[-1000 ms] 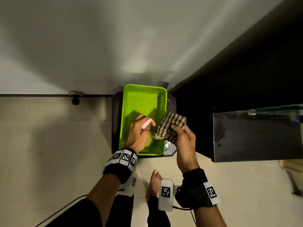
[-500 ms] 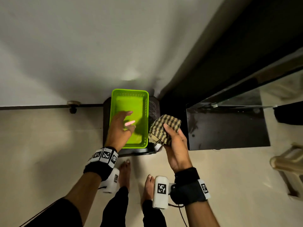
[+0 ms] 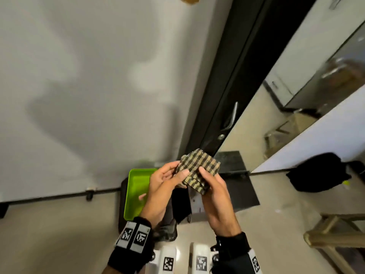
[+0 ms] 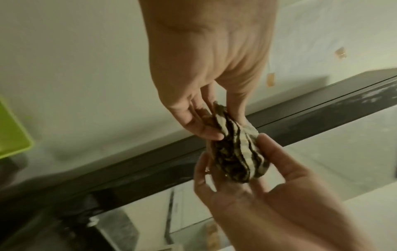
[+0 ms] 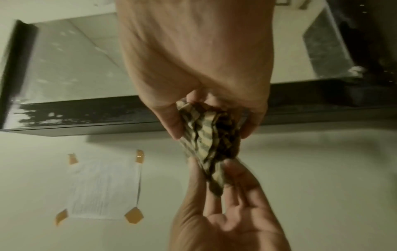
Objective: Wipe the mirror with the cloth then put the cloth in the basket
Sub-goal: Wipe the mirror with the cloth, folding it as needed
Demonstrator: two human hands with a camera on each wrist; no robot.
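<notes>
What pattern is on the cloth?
The cloth has a checked pattern in tan and dark brown or black, clearest in the head view.

- The pale beige tiled floor (image 3: 49, 234) carries everything.
- A low dark stand (image 3: 122, 214) sits on it against the white wall, bearing a bright green rectangular plastic basket (image 3: 136, 192).
- A black soft bag (image 3: 318, 173) lies on the floor to the right.
- A light wooden frame (image 3: 335, 234) stands at the right edge.
</notes>
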